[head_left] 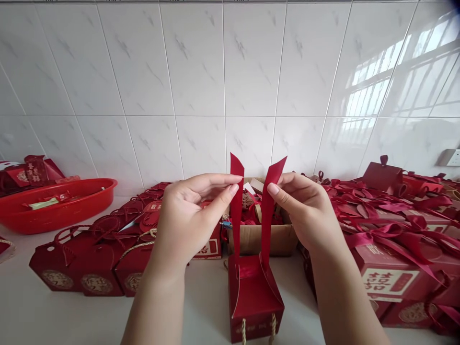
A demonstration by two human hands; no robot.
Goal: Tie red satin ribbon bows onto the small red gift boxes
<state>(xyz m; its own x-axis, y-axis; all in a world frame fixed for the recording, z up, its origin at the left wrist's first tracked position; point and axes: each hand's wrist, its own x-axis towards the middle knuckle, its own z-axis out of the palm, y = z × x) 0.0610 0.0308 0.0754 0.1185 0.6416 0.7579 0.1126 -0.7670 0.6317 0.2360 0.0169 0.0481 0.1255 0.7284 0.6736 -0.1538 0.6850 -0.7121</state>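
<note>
A small dark red box (251, 297) with gold cord handles stands on the white surface at the front centre. Two ends of a red ribbon (266, 225) rise from its top, held upright and apart. My left hand (196, 211) pinches the left end between thumb and fingertips, near its slanted tip. The right end is pinched the same way by my right hand (305, 206). Both hands are above the box, to either side of the ribbon.
Behind the box is an open cardboard box (280, 239) with red items. Red gift boxes (97, 268) stand at left, and ribbon-tied boxes (395, 268) are piled at right. A red basin (82, 206) lies far left on the white countertop (204, 297), before a tiled wall (197, 86).
</note>
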